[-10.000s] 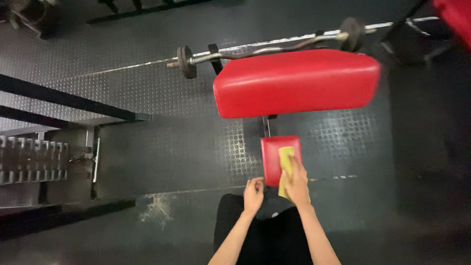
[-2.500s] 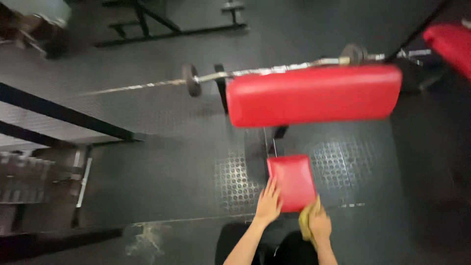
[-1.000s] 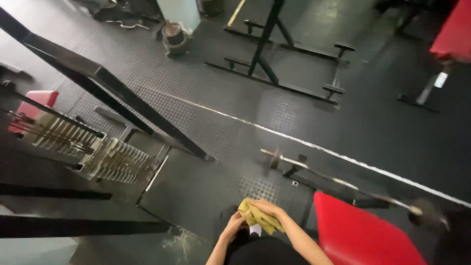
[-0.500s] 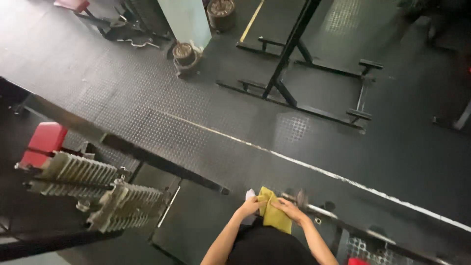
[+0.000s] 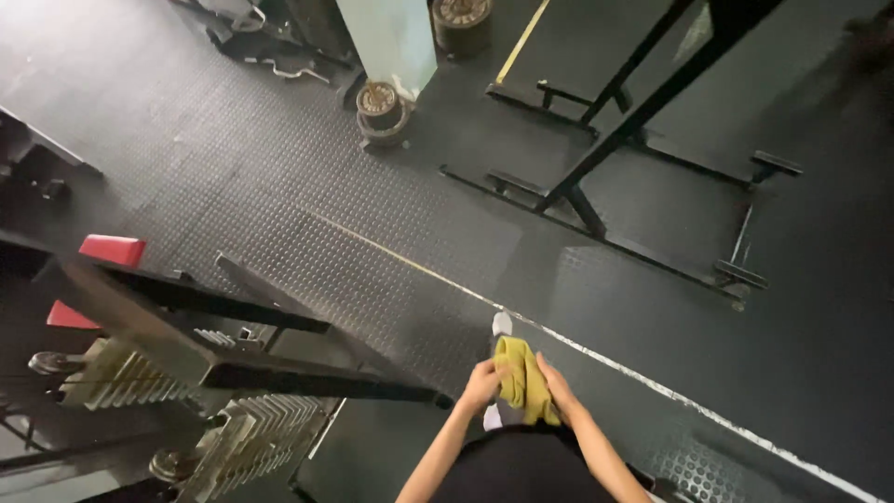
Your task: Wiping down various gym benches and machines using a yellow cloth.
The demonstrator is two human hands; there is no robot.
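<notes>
A yellow-green cloth (image 5: 523, 380) hangs bunched between both of my hands at waist height, above the dark rubber floor. My left hand (image 5: 482, 387) grips its left edge with the fingers curled. On the right side of the cloth my right hand (image 5: 556, 388) is closed around the fabric. My white shoe tip (image 5: 502, 323) shows just beyond the cloth, next to a pale line on the floor.
A weight-stack machine (image 5: 233, 433) with black beams and red pads (image 5: 113, 250) stands close at the left. A black rack frame (image 5: 596, 177) stands ahead on the right. A pale pillar (image 5: 391, 37) with weight plates (image 5: 380, 104) at its foot stands far ahead.
The view has swung left, away from the red bench and barbell, which are out of sight. Both hands still hold the cloth, now bunched narrower. The weight-stack machine has come closer.
</notes>
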